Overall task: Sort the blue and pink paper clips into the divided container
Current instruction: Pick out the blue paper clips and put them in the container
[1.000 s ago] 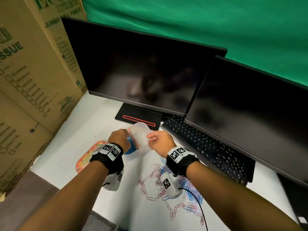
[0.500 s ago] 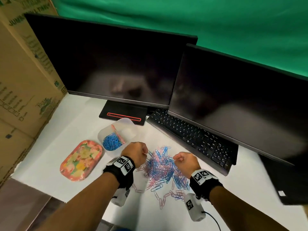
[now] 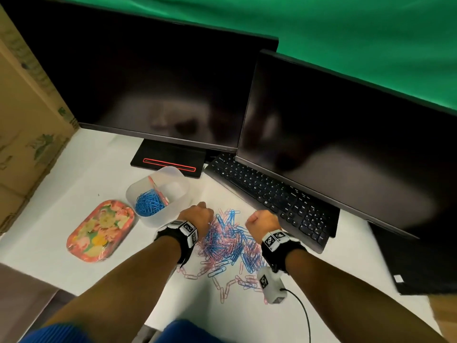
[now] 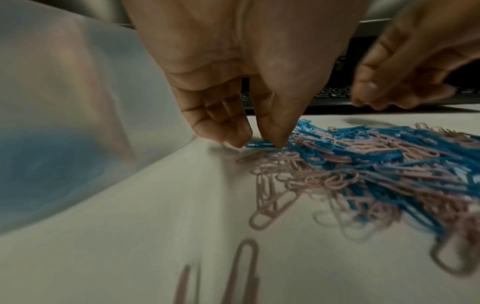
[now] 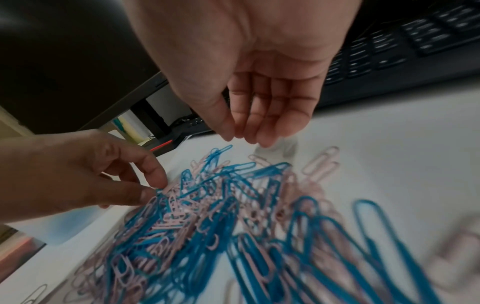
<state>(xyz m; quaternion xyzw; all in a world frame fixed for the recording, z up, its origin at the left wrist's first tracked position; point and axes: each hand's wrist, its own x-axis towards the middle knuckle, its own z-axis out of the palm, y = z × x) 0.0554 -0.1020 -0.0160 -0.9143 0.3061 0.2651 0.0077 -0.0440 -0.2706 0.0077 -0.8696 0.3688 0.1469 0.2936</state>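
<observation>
Blue clip (image 4: 259,144) now pinched by left hand (image 3: 197,217), right hand (image 3: 262,223) loosely open above pile (image 3: 228,243).

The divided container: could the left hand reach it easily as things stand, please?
Probably yes. The container stands just beside the left hand, with nothing between them; the hand is pinching a blue clip at the pile's edge.

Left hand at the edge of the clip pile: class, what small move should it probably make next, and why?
Probably lift the blue paper clip clear of the pile. The left hand already pinches it between thumb and fingertip at the pile's near edge, and the divided container beside it holds blue clips in one compartment. The right hand hovers above the pile, holding nothing.
</observation>
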